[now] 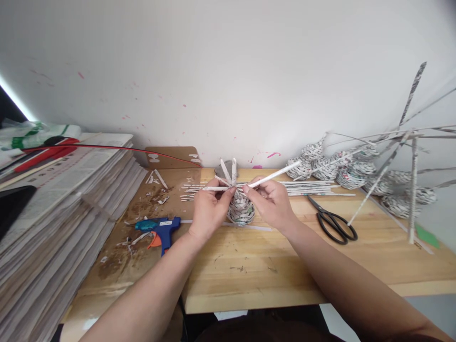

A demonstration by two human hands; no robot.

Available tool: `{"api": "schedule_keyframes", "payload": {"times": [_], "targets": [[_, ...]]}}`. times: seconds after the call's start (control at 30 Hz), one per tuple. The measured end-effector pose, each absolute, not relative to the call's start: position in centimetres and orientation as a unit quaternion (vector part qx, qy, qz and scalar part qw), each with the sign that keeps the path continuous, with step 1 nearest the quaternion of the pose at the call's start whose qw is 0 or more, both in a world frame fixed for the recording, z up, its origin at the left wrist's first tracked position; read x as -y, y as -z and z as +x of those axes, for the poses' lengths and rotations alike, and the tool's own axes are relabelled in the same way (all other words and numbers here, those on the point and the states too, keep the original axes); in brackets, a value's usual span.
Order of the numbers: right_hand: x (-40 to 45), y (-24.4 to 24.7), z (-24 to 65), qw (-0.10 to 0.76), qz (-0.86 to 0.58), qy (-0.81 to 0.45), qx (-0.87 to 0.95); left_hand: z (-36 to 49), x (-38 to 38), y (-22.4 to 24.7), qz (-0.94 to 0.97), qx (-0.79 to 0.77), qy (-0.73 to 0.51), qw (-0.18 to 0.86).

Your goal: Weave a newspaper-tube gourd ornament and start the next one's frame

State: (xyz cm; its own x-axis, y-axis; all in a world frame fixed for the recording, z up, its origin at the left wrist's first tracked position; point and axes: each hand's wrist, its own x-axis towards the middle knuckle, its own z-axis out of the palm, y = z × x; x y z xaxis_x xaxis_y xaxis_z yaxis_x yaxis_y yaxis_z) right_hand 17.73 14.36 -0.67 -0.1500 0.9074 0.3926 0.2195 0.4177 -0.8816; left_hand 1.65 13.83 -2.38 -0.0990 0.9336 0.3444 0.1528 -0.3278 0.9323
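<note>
Between my hands stands a small woven gourd shape (241, 209) of rolled newspaper, with several paper tubes sticking out of its top. My left hand (211, 205) is closed at its upper left, thumb and fingers pinching the tubes near the neck. My right hand (270, 202) pinches a long white paper tube (274, 174) at the upper right of the weave; the tube points up and right. The tips of some fingers are hidden behind the woven piece and tubes.
Loose paper tubes (309, 188) lie behind my hands. Black scissors (333, 221) rest on the right, before several woven newspaper pieces (351, 173). A blue glue gun (166, 228) and paper scraps lie left, beside a tall newspaper stack (89, 209). Long tubes stick up at far right.
</note>
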Motion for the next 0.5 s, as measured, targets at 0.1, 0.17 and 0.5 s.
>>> {"api": "schedule_keyframes", "payload": {"times": [0.1, 0.17, 0.5], "targets": [[-14.5, 0.5, 17.9, 0.488, -0.42, -0.354, 0.679, 1.5, -14.0, 2.7, 0.581, -0.464, -0.578, 0.335], [-14.6, 0.4, 18.0, 0.475, -0.422, -0.351, 0.688, 1.4, -14.0, 2.8, 0.577, -0.462, -0.583, 0.336], [-15.4, -0.2, 19.8, 0.369, -0.42, -0.358, 0.748, 1.4, -14.1, 2.4, 0.573, -0.47, -0.584, 0.331]]}}
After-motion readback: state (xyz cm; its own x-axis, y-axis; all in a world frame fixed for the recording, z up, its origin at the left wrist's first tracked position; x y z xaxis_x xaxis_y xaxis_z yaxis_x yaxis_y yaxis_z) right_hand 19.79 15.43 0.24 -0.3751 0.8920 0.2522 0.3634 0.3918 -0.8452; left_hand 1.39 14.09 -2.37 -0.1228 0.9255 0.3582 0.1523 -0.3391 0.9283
